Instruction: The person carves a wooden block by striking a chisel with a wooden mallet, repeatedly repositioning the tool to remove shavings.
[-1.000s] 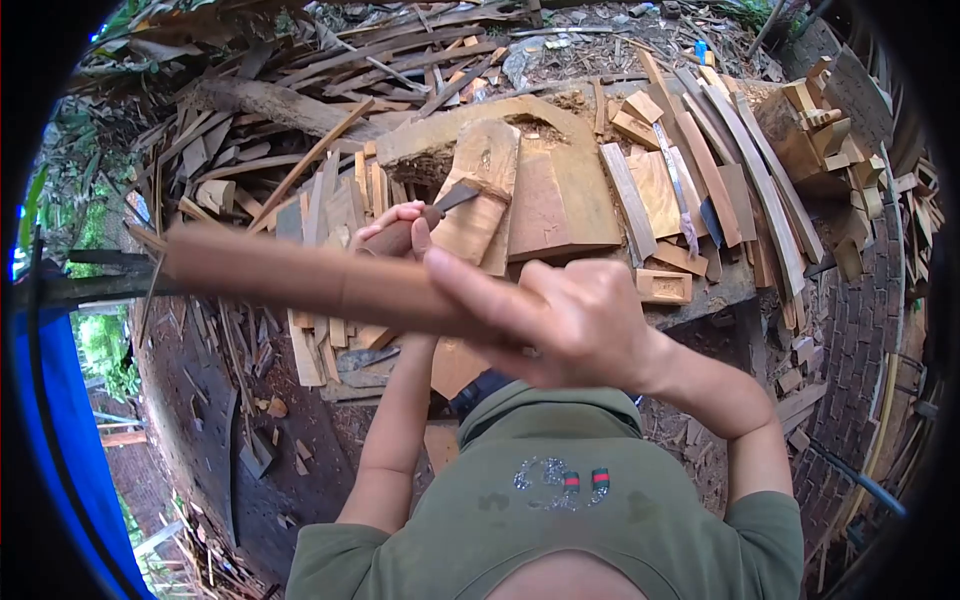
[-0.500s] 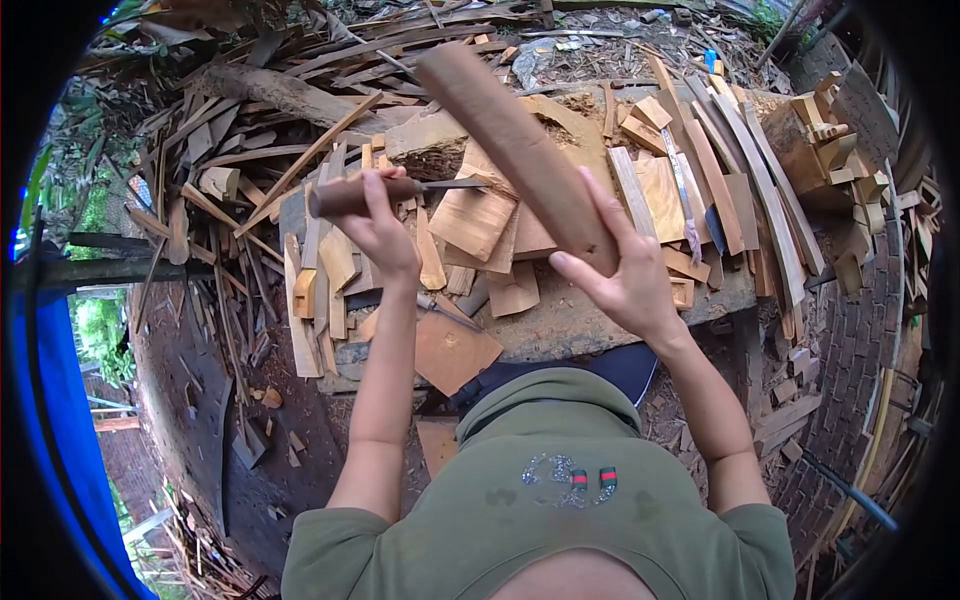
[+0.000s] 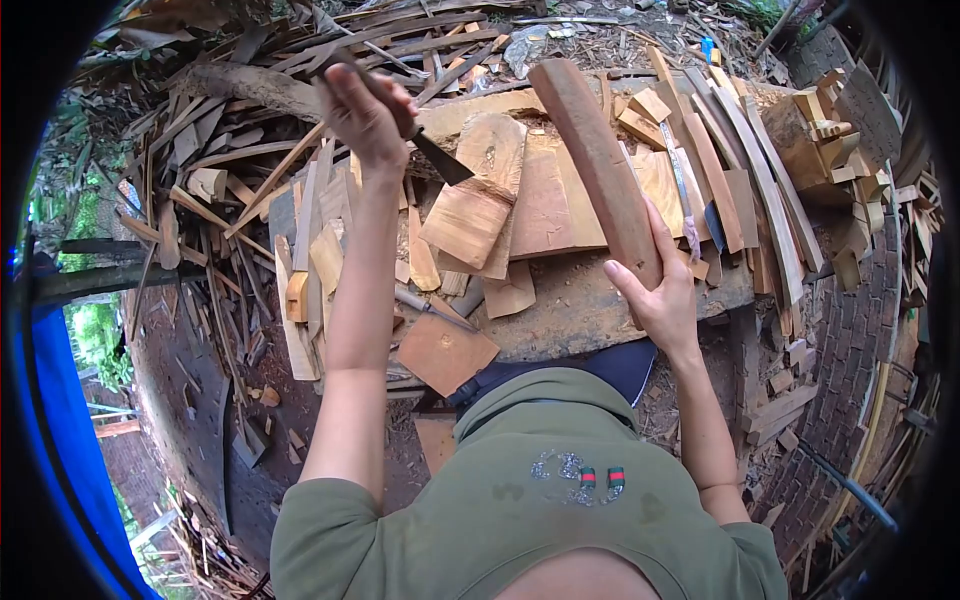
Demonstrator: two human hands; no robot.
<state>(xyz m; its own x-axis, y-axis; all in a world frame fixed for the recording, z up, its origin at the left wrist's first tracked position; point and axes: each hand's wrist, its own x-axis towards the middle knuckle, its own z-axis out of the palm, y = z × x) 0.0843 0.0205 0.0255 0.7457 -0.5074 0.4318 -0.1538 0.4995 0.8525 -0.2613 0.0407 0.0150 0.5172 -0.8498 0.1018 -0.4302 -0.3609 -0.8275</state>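
My left hand is wrapped round the wooden handle of a chisel. Its flat blade slants down to the right, the tip at the carved step of a pale wood block. That block lies on other boards on the workbench, with its rounded end pointing away from me. In my right hand is the near end of a thick wooden club, raised over the bench to the right of the block and leaning away to the left.
A square brown board lies at the bench's near edge, with a thin tool beside it. Long wood strips and a printed ruler are on the right. Scrap wood is heaped left and behind; a stump stands far right.
My left hand has moved up and turned the chisel from nearly level to slanting down at the block. My right hand has shifted right, bringing the club away from over the block and more upright.
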